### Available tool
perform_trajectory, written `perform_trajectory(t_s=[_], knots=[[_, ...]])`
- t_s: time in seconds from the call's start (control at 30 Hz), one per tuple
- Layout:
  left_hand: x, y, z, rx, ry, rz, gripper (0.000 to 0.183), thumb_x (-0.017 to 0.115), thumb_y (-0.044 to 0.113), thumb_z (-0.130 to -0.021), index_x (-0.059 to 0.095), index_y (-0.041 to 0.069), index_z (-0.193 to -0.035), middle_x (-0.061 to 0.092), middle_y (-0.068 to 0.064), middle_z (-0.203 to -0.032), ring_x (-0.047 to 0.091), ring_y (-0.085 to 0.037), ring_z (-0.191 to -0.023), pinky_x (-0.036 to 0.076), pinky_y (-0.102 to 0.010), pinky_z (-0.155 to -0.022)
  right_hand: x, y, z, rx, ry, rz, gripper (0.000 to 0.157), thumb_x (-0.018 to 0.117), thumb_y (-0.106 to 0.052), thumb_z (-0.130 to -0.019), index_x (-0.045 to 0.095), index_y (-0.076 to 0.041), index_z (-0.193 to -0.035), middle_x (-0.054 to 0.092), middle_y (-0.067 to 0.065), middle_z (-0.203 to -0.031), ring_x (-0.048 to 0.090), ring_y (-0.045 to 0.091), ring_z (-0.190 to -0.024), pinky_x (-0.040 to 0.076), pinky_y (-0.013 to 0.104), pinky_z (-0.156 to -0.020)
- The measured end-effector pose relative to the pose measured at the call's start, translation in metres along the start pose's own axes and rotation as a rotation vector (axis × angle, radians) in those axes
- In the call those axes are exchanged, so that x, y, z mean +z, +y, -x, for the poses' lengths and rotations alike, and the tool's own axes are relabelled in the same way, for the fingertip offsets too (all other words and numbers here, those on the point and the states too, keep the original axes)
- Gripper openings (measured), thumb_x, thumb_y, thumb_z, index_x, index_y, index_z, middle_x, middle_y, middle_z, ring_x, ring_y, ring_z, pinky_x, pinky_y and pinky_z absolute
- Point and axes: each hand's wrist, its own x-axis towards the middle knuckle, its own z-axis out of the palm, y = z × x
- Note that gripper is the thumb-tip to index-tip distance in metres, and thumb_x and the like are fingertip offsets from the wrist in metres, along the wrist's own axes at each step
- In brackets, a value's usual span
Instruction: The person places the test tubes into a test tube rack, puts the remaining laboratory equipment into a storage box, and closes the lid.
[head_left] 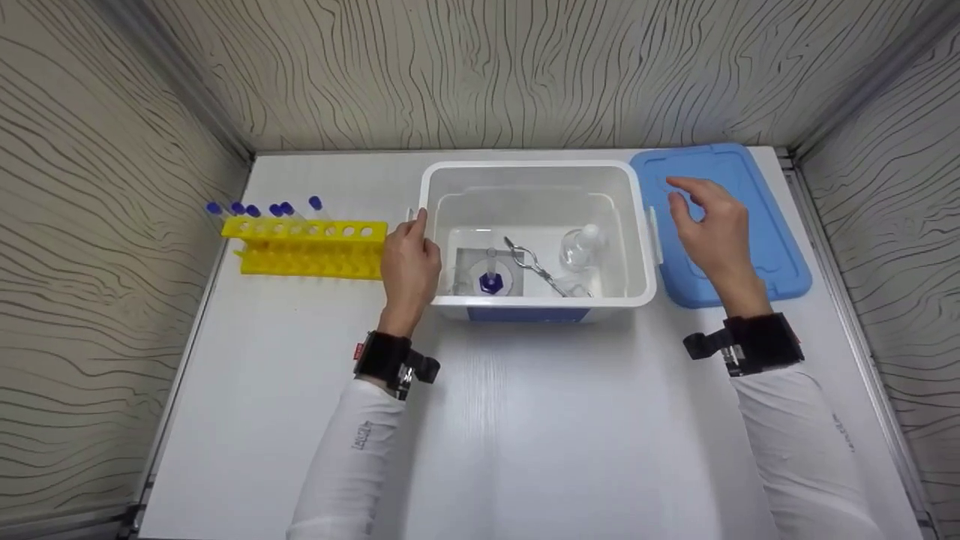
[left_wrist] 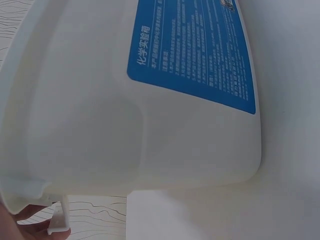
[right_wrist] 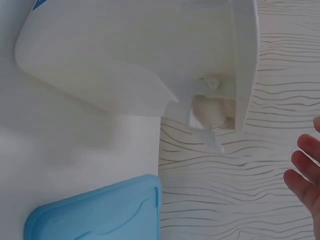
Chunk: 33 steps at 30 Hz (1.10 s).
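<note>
A white plastic storage box [head_left: 541,301] stands uncovered at the middle of the table. My left hand [head_left: 410,262] grips its left rim, and in the left wrist view its fingers [left_wrist: 42,229] reach under the edge beside a white latch [left_wrist: 60,218]. My right hand [head_left: 716,229] hovers apart from the box's right side, over the blue lid [head_left: 780,262], holding nothing, its fingers [right_wrist: 301,185] spread loosely. Inside the box lie metal tongs [head_left: 530,262], a clear bottle [head_left: 577,251], a grey square gauze [head_left: 469,261] with a pale round centre, and a clear tube with a purple hexagonal base [head_left: 491,283].
To the left stands a yellow test tube rack [head_left: 311,262] holding several tubes with blue caps [head_left: 315,202]. A blue label [left_wrist: 195,50] covers part of the box's front. Wood-grain patterned panels [head_left: 480,75] enclose the white table [head_left: 525,420] at the back and sides.
</note>
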Motion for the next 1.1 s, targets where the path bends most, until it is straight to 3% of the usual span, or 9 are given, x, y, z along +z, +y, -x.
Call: perform_trajectory(t_s=[0.07,0.13,0.27,0.33,0.4,0.53,0.73,0.93,1.1], knots=[[0.0,0.0,0.0,-0.001,-0.005,0.005,0.048,0.058,0.007,-0.095,0.053,0.01,-0.143,0.067,-0.019,-0.122,0.064,-0.031,-0.101,0.056,-0.038,-0.096,-0.002,0.012,0.007,0.039,0.043,-0.009,0.025,0.061,-0.003,-0.094,0.073,-0.002,-0.116,0.073,0.02,-0.112,0.068,0.036,-0.106,0.04,0.002,-0.088],[0.0,0.0,0.0,0.002,-0.004,0.004,0.048,0.058,0.007,-0.095,0.053,0.01,-0.143,0.067,-0.019,-0.122,0.064,-0.031,-0.101,0.056,-0.038,-0.095,-0.002,0.026,0.017,0.079,0.055,0.004,0.026,0.06,-0.002,-0.094,0.071,-0.001,-0.117,0.072,0.022,-0.113,0.067,0.037,-0.108,0.041,0.002,-0.086],[0.0,-0.001,-0.001,0.006,0.002,-0.004,0.048,0.058,0.007,-0.095,0.053,0.01,-0.143,0.067,-0.019,-0.121,0.065,-0.031,-0.1,0.056,-0.038,-0.094,0.001,0.053,0.038,0.163,-0.035,0.091,0.03,0.058,-0.003,-0.094,0.067,0.001,-0.122,0.068,0.026,-0.121,0.063,0.042,-0.113,0.053,0.033,-0.093],[0.0,-0.002,-0.001,0.006,0.004,-0.005,0.048,0.058,0.007,-0.095,0.054,0.01,-0.143,0.067,-0.019,-0.12,0.064,-0.031,-0.099,0.056,-0.038,-0.093,0.003,0.063,0.047,0.214,-0.115,0.141,0.033,0.058,-0.004,-0.094,0.064,0.002,-0.125,0.064,0.028,-0.126,0.06,0.046,-0.116,0.05,0.053,-0.095],[0.0,-0.003,0.0,0.009,0.005,0.002,0.048,0.058,0.006,-0.095,0.054,0.009,-0.142,0.067,-0.019,-0.12,0.064,-0.031,-0.097,0.057,-0.038,-0.092,0.005,0.071,0.055,0.267,-0.186,0.177,0.035,0.057,-0.005,-0.094,0.062,0.003,-0.128,0.061,0.03,-0.129,0.056,0.049,-0.12,0.045,0.062,-0.099],[0.001,-0.004,0.0,0.016,0.015,0.007,0.047,0.058,0.005,-0.094,0.055,0.009,-0.142,0.068,-0.02,-0.118,0.064,-0.031,-0.095,0.057,-0.038,-0.089,0.009,0.085,0.067,0.337,-0.309,0.229,0.04,0.054,-0.008,-0.095,0.058,0.004,-0.132,0.056,0.035,-0.132,0.051,0.054,-0.122,0.042,0.066,-0.1],[0.001,-0.003,0.0,0.035,0.032,-0.002,0.047,0.056,0.003,-0.093,0.057,0.008,-0.14,0.069,-0.021,-0.117,0.067,-0.033,-0.097,0.058,-0.039,-0.081,0.016,0.102,0.08,0.367,-0.471,0.276,0.045,0.053,-0.008,-0.094,0.052,0.009,-0.136,0.042,0.044,-0.139,0.04,0.062,-0.128,0.035,0.071,-0.106],[0.0,-0.001,-0.001,0.028,0.031,0.004,0.047,0.056,0.003,-0.093,0.056,0.007,-0.14,0.069,-0.021,-0.117,0.067,-0.033,-0.099,0.058,-0.041,-0.084,0.017,0.112,0.088,0.406,-0.565,0.271,0.052,0.05,-0.012,-0.097,0.042,0.011,-0.143,0.03,0.047,-0.145,0.03,0.064,-0.134,0.026,0.072,-0.111],[-0.001,-0.002,-0.002,0.02,0.014,0.012,0.048,0.056,0.004,-0.094,0.055,0.008,-0.141,0.068,-0.021,-0.118,0.066,-0.031,-0.096,0.058,-0.039,-0.084,0.018,0.116,0.092,0.417,-0.598,0.275,0.049,0.047,-0.016,-0.1,0.044,0.009,-0.142,0.025,0.047,-0.148,0.025,0.065,-0.136,0.022,0.071,-0.114]])
